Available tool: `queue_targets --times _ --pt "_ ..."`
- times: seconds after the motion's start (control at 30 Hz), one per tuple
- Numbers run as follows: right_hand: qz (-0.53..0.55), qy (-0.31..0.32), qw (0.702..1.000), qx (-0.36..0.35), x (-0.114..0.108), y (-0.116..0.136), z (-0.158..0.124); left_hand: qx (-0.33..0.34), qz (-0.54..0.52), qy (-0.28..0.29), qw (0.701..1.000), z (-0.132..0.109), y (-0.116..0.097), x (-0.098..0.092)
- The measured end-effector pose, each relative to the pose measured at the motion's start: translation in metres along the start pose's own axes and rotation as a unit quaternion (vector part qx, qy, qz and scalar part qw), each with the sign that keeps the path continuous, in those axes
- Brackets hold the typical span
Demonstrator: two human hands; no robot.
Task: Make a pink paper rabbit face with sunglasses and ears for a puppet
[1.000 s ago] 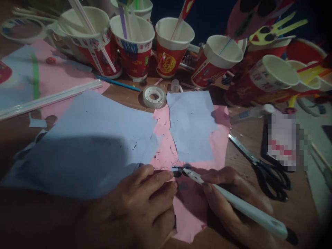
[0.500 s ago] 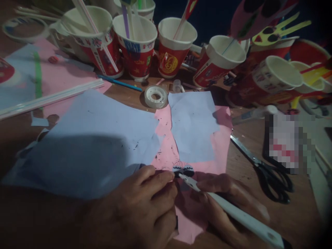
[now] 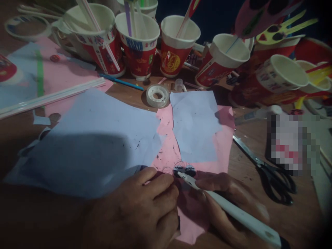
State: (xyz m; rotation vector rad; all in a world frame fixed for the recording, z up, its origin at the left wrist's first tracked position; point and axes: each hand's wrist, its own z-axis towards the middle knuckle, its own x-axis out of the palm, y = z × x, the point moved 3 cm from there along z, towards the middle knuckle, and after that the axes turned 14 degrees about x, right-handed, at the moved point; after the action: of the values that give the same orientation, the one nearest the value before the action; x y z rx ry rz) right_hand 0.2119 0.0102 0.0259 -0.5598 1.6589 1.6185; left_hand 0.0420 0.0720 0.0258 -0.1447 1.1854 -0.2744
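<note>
White pen, one, dark end cap: gripped between thumb and fingers of the right hand, near the middle of the desk's front edge. Its tip points up and left, at the left of some small black-marked paper shapes; contact cannot be told. Shapes lie on pink paper.

Left hand, one: fingers curled and close together, tips beside the shapes; whether they pinch anything cannot be told.

Blue sheet, large: left of the pink paper, partly shadowed. Blue sheet, smaller: on top of the pink paper.

Scissors, black-handled: toward the desk's right edge. Tape roll: beyond the smaller sheet's far left corner. Clear-wrapped straws: toward the left edge. Red-and-white paper cups, several: in a row toward the far edge.
</note>
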Motion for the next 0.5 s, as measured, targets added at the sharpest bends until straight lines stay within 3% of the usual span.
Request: queue_targets --times 0.1,0.3,0.5 --pt "-0.011 0.014 0.999 0.027 -0.0005 0.0011 0.0024 -0.029 -0.010 0.010 0.999 0.0009 -0.0004 -0.0006" --pt "0.035 0.020 0.999 -0.027 0.0018 0.0065 0.0073 -0.027 -0.012 0.011 1.000 0.0032 -0.0008 -0.0030" --pt "0.006 0.006 1.000 -0.024 0.0001 0.0017 0.0057 -0.024 -0.013 0.011 1.000 0.0027 -0.0004 -0.0035"
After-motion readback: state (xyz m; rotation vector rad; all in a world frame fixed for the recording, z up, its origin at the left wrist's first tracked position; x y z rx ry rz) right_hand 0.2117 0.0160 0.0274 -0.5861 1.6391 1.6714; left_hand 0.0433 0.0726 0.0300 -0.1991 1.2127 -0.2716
